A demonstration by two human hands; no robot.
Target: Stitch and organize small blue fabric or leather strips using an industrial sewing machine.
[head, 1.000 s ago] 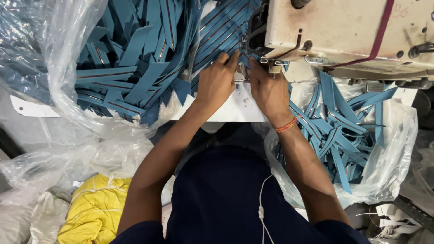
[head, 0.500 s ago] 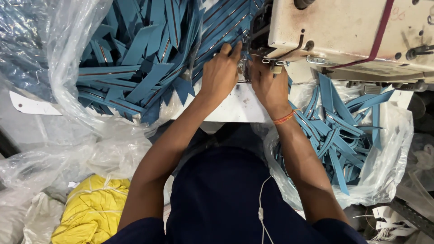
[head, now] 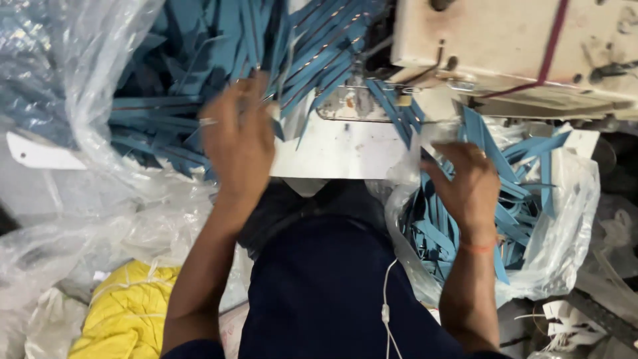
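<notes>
My left hand, blurred by motion and with a ring on one finger, reaches into a heap of blue fabric strips lying in a clear plastic bag on the left. Its fingertips touch the strips; whether they grip one is unclear. My right hand, with an orange band at the wrist, hovers with loosely spread fingers over a second bag of blue strips at the right. It holds nothing I can see. A blue strip lies by the needle area of the cream sewing machine.
The white machine table lies between the two bags. A yellow cloth bundle sits low at the left among crumpled plastic. A white earphone cable hangs down my dark shirt. White scraps lie at the lower right.
Both hands have left the needle area. My left hand swung left into the heap of strips. My right hand dropped down and right over the right-hand bag.
</notes>
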